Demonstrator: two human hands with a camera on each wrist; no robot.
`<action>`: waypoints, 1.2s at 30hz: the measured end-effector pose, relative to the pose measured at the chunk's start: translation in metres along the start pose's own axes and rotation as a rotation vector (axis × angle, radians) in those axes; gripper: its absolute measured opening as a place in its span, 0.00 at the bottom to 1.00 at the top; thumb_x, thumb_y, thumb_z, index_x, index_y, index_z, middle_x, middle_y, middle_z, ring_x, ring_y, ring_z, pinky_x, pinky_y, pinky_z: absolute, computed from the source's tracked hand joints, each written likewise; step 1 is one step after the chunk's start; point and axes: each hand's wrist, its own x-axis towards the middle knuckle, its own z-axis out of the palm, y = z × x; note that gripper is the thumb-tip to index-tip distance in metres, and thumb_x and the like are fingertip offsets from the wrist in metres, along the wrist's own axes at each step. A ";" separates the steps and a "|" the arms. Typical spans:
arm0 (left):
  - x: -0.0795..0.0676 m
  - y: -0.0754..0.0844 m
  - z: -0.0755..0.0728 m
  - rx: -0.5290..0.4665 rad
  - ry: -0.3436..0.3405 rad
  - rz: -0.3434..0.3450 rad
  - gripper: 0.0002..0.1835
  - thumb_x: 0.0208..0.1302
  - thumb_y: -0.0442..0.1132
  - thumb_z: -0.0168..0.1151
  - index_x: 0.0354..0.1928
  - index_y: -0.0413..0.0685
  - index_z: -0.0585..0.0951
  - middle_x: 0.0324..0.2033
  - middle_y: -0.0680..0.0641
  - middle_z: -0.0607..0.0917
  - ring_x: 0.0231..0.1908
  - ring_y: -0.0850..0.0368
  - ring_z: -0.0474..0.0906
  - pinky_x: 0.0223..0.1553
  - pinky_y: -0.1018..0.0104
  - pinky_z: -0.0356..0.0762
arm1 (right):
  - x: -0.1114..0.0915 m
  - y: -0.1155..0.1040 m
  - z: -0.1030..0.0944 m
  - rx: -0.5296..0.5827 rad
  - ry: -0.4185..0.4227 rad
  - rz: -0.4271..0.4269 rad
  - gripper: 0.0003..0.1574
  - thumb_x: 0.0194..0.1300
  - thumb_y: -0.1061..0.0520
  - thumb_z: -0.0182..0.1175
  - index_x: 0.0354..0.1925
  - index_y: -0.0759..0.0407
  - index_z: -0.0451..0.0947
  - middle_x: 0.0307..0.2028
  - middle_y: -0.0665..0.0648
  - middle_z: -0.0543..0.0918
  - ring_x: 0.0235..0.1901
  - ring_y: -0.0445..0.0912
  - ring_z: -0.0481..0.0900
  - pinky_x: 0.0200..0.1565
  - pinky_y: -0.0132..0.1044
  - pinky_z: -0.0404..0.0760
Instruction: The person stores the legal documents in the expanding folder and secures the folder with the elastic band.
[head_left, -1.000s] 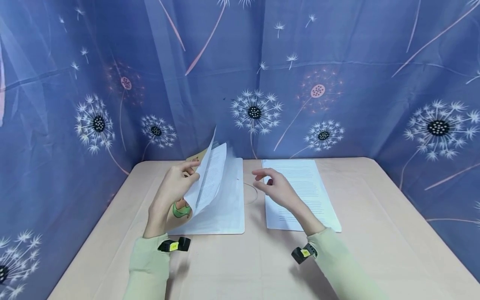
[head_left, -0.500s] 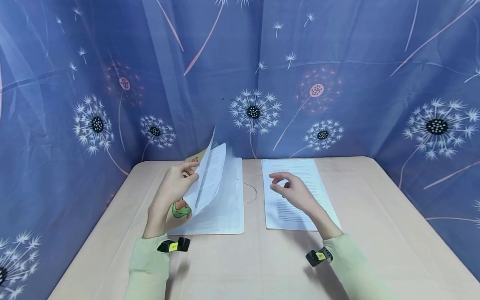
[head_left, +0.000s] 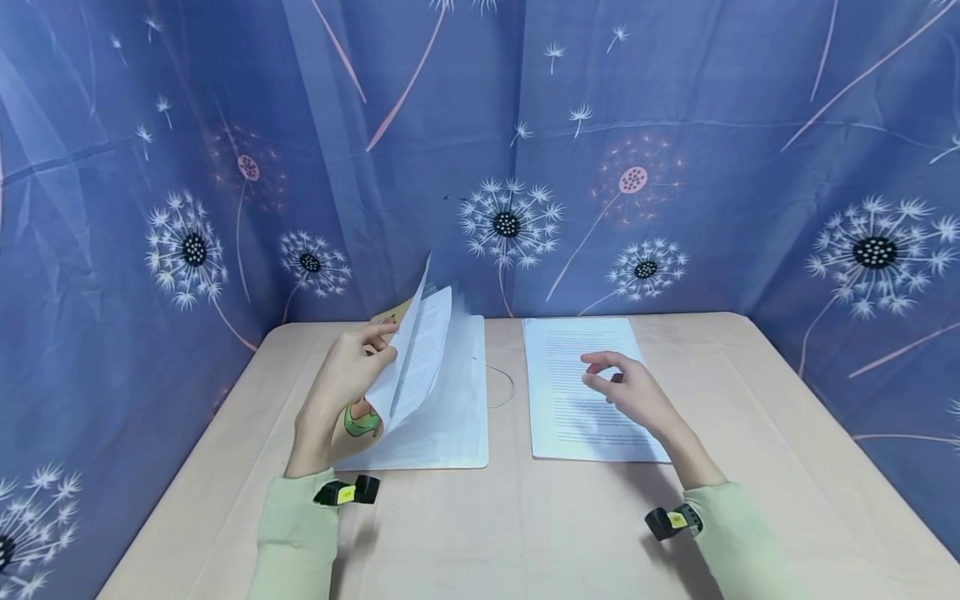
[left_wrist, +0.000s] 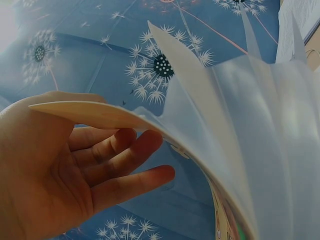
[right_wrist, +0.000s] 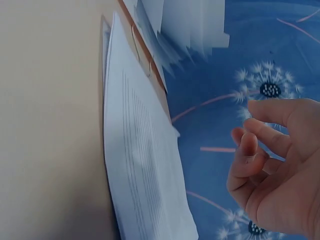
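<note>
A folder with clear sleeves [head_left: 457, 433] lies partly open at the left of the table. My left hand [head_left: 341, 367] pinches its raised tan cover [left_wrist: 95, 111], which bears a cartoon picture, along with lifted leaves. Printed text shows on a page [head_left: 423, 350] inside a lifted sleeve. In the left wrist view the thumb is hidden and the other fingers [left_wrist: 135, 185] sit under the cover. My right hand [head_left: 637, 396] hovers over a stack of printed sheets [head_left: 558, 400], its fingers loosely bent and holding nothing. The right wrist view shows that hand [right_wrist: 285, 175] beside the stack.
A thin cord loop [head_left: 512, 390] lies between the folder and the sheets. The pale tabletop [head_left: 480, 533] ends at a blue dandelion-print curtain [head_left: 420, 208] behind and at both sides. Each wrist wears a small black camera [head_left: 367, 489].
My right hand has moved right, from the gap beside the folder to over the printed sheets. The left hand and the lifted leaves stay where they were.
</note>
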 end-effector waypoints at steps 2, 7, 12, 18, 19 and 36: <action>0.000 0.000 0.000 -0.001 0.002 -0.006 0.26 0.66 0.40 0.52 0.67 0.52 0.76 0.38 0.46 0.80 0.24 0.51 0.69 0.19 0.66 0.63 | -0.002 0.004 -0.004 -0.007 0.004 0.012 0.26 0.70 0.50 0.59 0.63 0.57 0.75 0.50 0.62 0.80 0.24 0.46 0.74 0.28 0.34 0.74; 0.000 -0.001 0.000 -0.003 0.000 -0.004 0.26 0.66 0.40 0.52 0.67 0.52 0.76 0.38 0.45 0.81 0.23 0.51 0.69 0.18 0.65 0.63 | -0.007 0.016 -0.013 -0.018 0.014 0.033 0.26 0.71 0.52 0.58 0.64 0.58 0.74 0.50 0.62 0.79 0.27 0.55 0.76 0.32 0.38 0.78; 0.001 -0.001 0.001 0.001 -0.004 0.001 0.26 0.67 0.40 0.52 0.67 0.51 0.75 0.38 0.45 0.80 0.23 0.51 0.68 0.19 0.65 0.64 | -0.012 0.027 -0.020 -0.016 0.026 0.055 0.28 0.71 0.50 0.58 0.65 0.61 0.73 0.50 0.63 0.78 0.25 0.50 0.75 0.31 0.38 0.78; 0.001 -0.001 0.000 0.009 0.005 0.001 0.26 0.66 0.40 0.52 0.67 0.52 0.76 0.38 0.46 0.80 0.24 0.51 0.69 0.19 0.65 0.64 | -0.015 0.034 -0.026 -0.018 0.026 0.067 0.29 0.72 0.49 0.57 0.65 0.61 0.73 0.51 0.63 0.77 0.25 0.43 0.71 0.26 0.34 0.73; 0.001 -0.001 0.000 0.009 0.006 0.000 0.26 0.66 0.40 0.52 0.67 0.52 0.76 0.38 0.46 0.80 0.24 0.51 0.69 0.19 0.65 0.64 | -0.015 0.035 -0.026 -0.020 0.030 0.065 0.29 0.72 0.49 0.57 0.65 0.61 0.73 0.50 0.63 0.77 0.25 0.43 0.71 0.26 0.34 0.73; 0.000 0.000 -0.002 -0.004 0.005 0.009 0.26 0.66 0.39 0.52 0.67 0.51 0.76 0.37 0.46 0.79 0.18 0.57 0.61 0.16 0.68 0.58 | -0.018 0.050 -0.041 -0.017 0.040 0.099 0.30 0.73 0.49 0.56 0.66 0.62 0.71 0.54 0.66 0.78 0.32 0.47 0.77 0.34 0.38 0.77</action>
